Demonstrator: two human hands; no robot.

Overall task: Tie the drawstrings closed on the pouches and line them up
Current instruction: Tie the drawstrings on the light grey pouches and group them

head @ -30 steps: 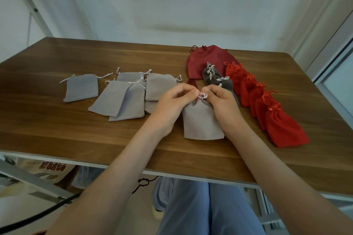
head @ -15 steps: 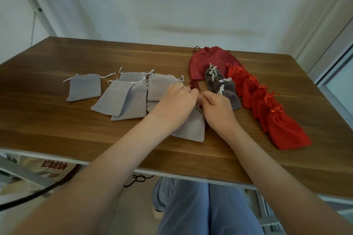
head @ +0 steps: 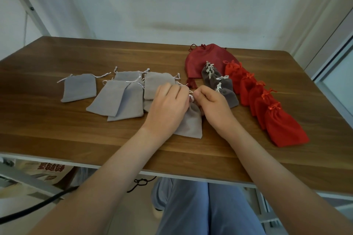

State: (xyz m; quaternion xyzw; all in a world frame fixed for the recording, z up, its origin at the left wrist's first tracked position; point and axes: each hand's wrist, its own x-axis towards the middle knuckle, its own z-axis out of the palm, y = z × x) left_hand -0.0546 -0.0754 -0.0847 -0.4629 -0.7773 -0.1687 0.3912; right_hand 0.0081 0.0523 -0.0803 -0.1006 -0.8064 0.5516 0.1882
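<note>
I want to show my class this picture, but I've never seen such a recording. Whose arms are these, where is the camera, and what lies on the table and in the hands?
No machine here: a person wears a camera on the head, looking down at their own arms. The left hand and right hand pinch the white drawstring of a light grey pouch on the wooden table. Left of it lie untied grey pouches; right of it, lined-up tied dark grey pouches and red pouches.

On the brown wooden table (head: 57,135), flat light gray pouches (head: 80,87) lie on the left. On the right are a big dark red bag (head: 198,61), dark gray pouches (head: 223,86) and a row of red pouches (head: 282,126).
</note>
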